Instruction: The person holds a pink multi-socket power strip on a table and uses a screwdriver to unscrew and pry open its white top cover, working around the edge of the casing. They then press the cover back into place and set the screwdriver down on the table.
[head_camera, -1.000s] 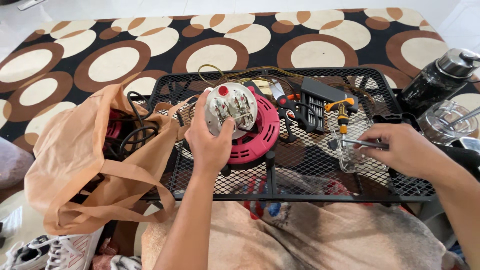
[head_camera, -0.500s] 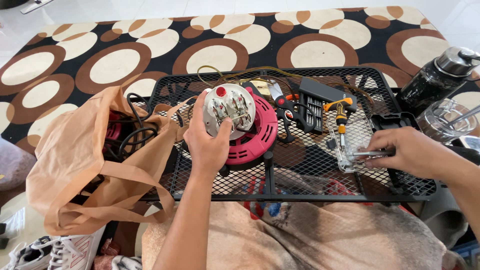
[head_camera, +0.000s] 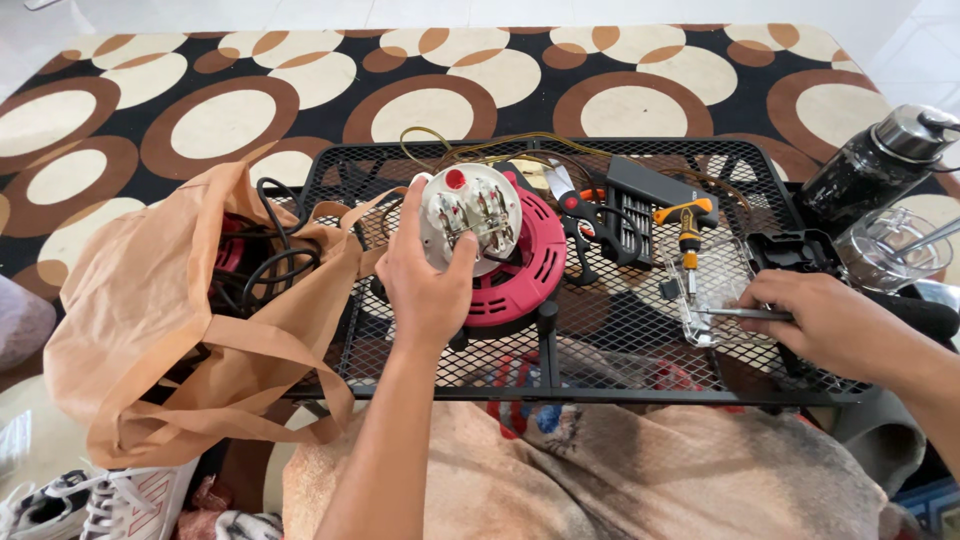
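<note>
1. Left hand (head_camera: 428, 285): the grip is closed on the round white socket plate (head_camera: 470, 215), fingers behind it and thumb on its lower face. The plate is held tilted over the red cable reel (head_camera: 520, 265), near the middle of the bench (head_camera: 620, 375).
2. Right hand (head_camera: 825, 320): the grip is pinched on a thin metal tool (head_camera: 725, 313), whose tip lies in the clear plastic tray (head_camera: 705, 290) towards the right edge of the bench.
3. Handling, socket plate: judged light and rigid, moulded plastic with exposed metal contacts and thin wires at the back. Take hold by the rim; keep fingers off the contacts and do not strain the wires.
4. Handling, metal tool: slim, stiff and likely slippery; a fingertip pinch near mid-length suits it.
5. Surface: the bench is black open wire mesh, so small parts could drop through; the tray is the safer rest.
6. Surroundings: a tan cloth bag (head_camera: 150, 320) holding black cable hangs over the left edge. An orange-handled screwdriver (head_camera: 687, 225) and a bit set (head_camera: 640, 205) lie near the far edge. A dark flask (head_camera: 870, 165) stands beyond the right corner. A rug (head_camera: 200, 100) patterned with brown and cream circles covers the floor.
</note>
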